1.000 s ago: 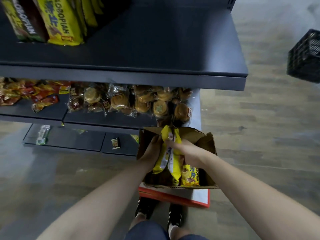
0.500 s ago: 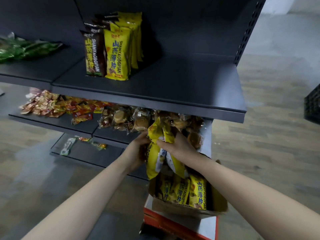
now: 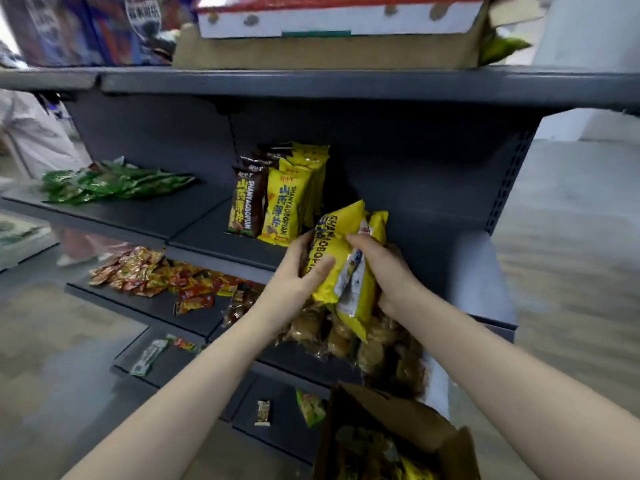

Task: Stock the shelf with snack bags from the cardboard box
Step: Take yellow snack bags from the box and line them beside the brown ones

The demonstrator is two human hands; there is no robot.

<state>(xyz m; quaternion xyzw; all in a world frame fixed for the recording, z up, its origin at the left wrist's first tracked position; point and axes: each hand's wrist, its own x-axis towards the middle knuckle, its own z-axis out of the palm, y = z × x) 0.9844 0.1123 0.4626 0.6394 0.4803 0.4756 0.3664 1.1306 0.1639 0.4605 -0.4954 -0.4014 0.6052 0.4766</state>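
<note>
Closest to the camera, bottom right, is the open cardboard box (image 3: 398,427). Its flaps are up, and more yellow packs show inside, pretty blurry. Just left of it, the lowest shelf board has a couple of stray small packets (image 3: 262,412).

Moving up, both bare arms reach forward and meet on a bundle of yellow snack bags (image 3: 341,258). The left hand (image 3: 298,271) wraps the left side of the bundle, with the thumb lying across the front of the nearest bag and the fingers curled behind it. The right hand (image 3: 384,268) grips from the right, fingers curled over the bags' upper edge. So both hands are closed round the bundle, neither is spread. The bags are tilted with their tops leaning away, held in the air above a heap of clear-wrapped pastries (image 3: 381,344) one level down. Left of those is a spill of red and orange packets (image 3: 156,271).

The bundle is at the front edge of the dark shelf (image 3: 214,233), just right of a standing row of yellow bags (image 3: 280,209) with a brown bag (image 3: 247,202) at its left. I honestly can't tell if the bundle touches the shelf.

Further left on that level lies a pile of green bags (image 3: 114,183). Up top is a red-and-white carton (image 3: 329,26), blurred.
</note>
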